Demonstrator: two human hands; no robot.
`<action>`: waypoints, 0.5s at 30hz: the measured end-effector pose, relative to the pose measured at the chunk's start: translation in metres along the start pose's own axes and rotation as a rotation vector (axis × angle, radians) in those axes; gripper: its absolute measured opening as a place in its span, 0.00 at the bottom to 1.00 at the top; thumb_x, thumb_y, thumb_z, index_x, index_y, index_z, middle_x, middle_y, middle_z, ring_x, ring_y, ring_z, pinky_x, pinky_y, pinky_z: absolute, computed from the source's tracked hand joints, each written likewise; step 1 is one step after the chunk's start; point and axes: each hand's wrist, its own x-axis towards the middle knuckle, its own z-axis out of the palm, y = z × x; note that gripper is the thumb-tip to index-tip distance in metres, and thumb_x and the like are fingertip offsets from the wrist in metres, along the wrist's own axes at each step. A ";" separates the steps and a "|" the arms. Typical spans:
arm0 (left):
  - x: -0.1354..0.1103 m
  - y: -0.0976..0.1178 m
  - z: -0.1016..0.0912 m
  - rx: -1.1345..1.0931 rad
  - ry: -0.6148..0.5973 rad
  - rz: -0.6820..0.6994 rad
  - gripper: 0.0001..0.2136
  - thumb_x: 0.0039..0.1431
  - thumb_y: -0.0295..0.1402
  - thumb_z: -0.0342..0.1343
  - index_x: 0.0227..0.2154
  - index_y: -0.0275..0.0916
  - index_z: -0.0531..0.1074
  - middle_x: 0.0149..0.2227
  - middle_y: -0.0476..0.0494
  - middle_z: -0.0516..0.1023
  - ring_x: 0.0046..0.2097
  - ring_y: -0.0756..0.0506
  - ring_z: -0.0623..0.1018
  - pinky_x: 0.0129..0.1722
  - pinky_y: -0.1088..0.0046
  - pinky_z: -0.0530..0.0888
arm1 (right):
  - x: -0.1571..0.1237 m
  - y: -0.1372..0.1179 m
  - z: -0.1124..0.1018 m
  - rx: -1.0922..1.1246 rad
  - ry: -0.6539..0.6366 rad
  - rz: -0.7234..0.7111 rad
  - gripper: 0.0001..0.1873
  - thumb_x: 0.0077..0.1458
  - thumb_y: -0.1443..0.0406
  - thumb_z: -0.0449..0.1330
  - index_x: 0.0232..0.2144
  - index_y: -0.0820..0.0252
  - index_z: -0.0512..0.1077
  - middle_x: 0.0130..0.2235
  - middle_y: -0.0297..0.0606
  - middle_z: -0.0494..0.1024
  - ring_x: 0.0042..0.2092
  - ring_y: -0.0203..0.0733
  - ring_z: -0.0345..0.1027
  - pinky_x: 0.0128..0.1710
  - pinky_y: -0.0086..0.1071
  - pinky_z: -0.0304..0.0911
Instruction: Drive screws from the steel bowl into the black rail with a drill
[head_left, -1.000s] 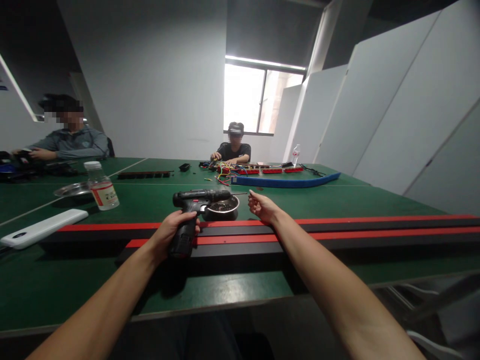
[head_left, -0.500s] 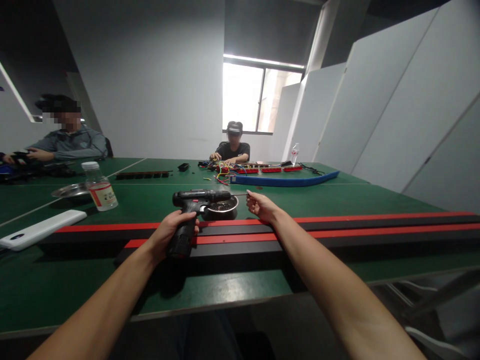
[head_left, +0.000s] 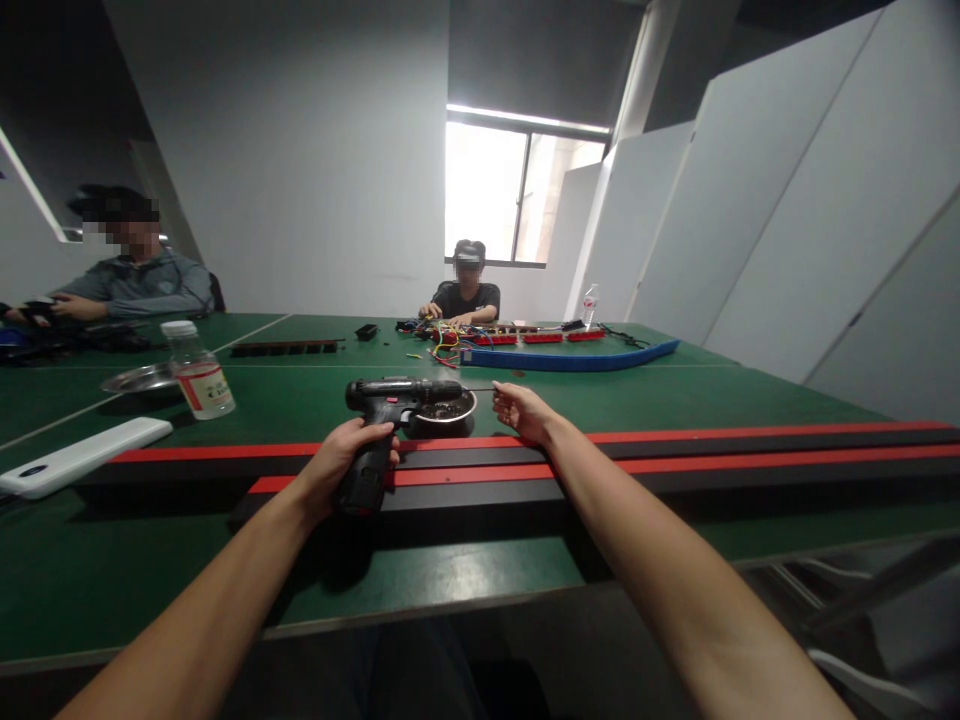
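My left hand [head_left: 341,465] is wrapped round the grip of a black cordless drill [head_left: 390,400], whose barrel points right with a thin bit sticking out. My right hand [head_left: 521,412] is pinched at the tip of that bit, holding something too small to name. Just behind the drill sits a round metal bowl [head_left: 456,412] of small dark screws. Below both hands lie two long black-and-red rails [head_left: 712,462] across the green table [head_left: 450,570].
A water bottle [head_left: 196,370], a metal plate [head_left: 139,379] and a white bar [head_left: 82,455] lie at the left. Two other people sit at the far side, one with red parts, wires and a blue strip [head_left: 577,358]. White partition panels stand at the right.
Nearly nothing has moved. My right hand has stayed at the drill bit's tip; the view has shifted slightly.
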 end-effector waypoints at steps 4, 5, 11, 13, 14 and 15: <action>-0.001 0.001 0.002 0.002 0.006 -0.013 0.08 0.57 0.30 0.63 0.37 0.33 0.71 0.28 0.40 0.80 0.25 0.47 0.79 0.20 0.73 0.77 | -0.002 -0.001 0.002 0.003 0.024 0.025 0.14 0.50 0.62 0.71 0.30 0.57 0.68 0.25 0.29 0.71 0.28 0.32 0.64 0.28 0.27 0.58; -0.001 0.001 0.002 0.002 0.007 -0.014 0.08 0.57 0.30 0.63 0.37 0.33 0.71 0.28 0.40 0.80 0.25 0.47 0.79 0.20 0.73 0.78 | -0.002 -0.002 0.003 0.002 0.027 0.029 0.13 0.51 0.62 0.71 0.30 0.57 0.69 0.25 0.30 0.71 0.28 0.33 0.64 0.29 0.27 0.58; -0.001 0.001 0.001 0.004 -0.008 -0.005 0.09 0.57 0.30 0.64 0.36 0.32 0.72 0.28 0.39 0.80 0.25 0.47 0.79 0.21 0.73 0.78 | -0.004 -0.004 0.006 -0.003 0.090 0.065 0.08 0.54 0.65 0.68 0.32 0.56 0.71 0.28 0.32 0.74 0.30 0.35 0.67 0.31 0.29 0.60; -0.001 0.001 0.000 0.005 -0.011 -0.012 0.09 0.57 0.31 0.64 0.36 0.33 0.72 0.28 0.39 0.80 0.25 0.46 0.79 0.21 0.72 0.78 | -0.005 -0.005 0.006 -0.004 0.092 0.070 0.08 0.54 0.65 0.67 0.32 0.57 0.71 0.27 0.32 0.74 0.30 0.35 0.67 0.30 0.28 0.60; -0.001 0.001 0.000 0.004 -0.011 -0.017 0.09 0.57 0.31 0.64 0.36 0.33 0.72 0.28 0.40 0.80 0.25 0.46 0.79 0.21 0.72 0.78 | -0.005 -0.005 0.007 -0.003 0.089 0.071 0.08 0.55 0.65 0.67 0.31 0.57 0.70 0.27 0.32 0.73 0.29 0.35 0.66 0.30 0.28 0.60; -0.001 0.001 0.000 0.003 -0.008 -0.020 0.09 0.57 0.31 0.64 0.37 0.33 0.72 0.28 0.40 0.80 0.25 0.46 0.79 0.21 0.72 0.78 | -0.005 -0.006 0.007 -0.002 0.084 0.072 0.08 0.55 0.65 0.67 0.31 0.57 0.70 0.26 0.32 0.73 0.29 0.34 0.66 0.30 0.28 0.60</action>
